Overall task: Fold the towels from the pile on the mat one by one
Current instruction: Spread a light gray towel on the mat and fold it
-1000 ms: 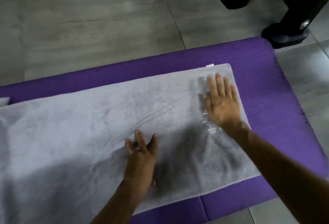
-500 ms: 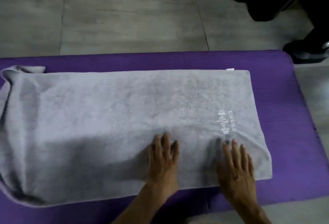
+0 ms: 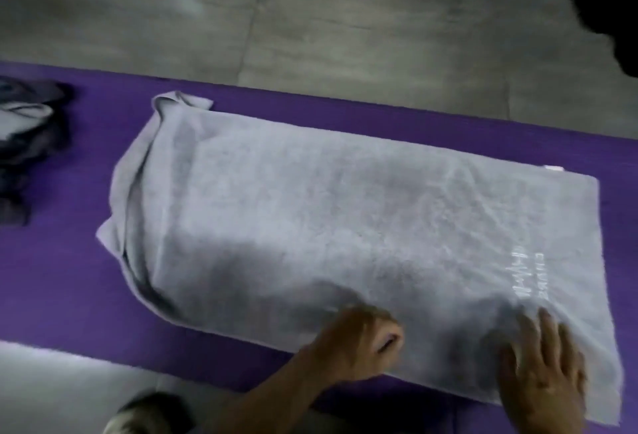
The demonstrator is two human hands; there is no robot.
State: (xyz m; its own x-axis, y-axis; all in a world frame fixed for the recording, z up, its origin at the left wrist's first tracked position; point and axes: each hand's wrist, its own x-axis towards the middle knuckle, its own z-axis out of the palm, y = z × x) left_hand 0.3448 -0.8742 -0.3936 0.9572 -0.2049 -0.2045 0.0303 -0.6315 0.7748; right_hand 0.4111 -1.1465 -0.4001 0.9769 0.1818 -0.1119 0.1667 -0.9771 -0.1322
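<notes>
Grey terry cloth fills most of the head view: one towel [image 3: 362,243] lies spread lengthwise on the purple mat [image 3: 69,278], which sits on a tiled floor [image 3: 310,19]. The towel looks already doubled once along its length, with layers showing at its bunched left end, where a corner is turned over and the edges do not line up. Its right end lies flat and square, with pale stitched lettering near the right hand. At the far left edge of the mat sits the pile [image 3: 27,143] of darker and grey cloth, well apart from the spread towel, so by my reckoning more towels wait. This one seems about half folded, with the crosswise folds not yet made.

The left hand [image 3: 359,344] rests on the near edge of the towel with its fingers curled inward; blur hides whether they pinch the cloth. The right hand [image 3: 545,371] lies flat on the near right corner, fingers straight and spread, pressing the cloth and gripping nothing.

Compared with half a second ago, the left hand's fingers, then straight on the towel, have curled. The right hand keeps its flat press near the lettering. The camera has swung left, bringing the pile into sight.
</notes>
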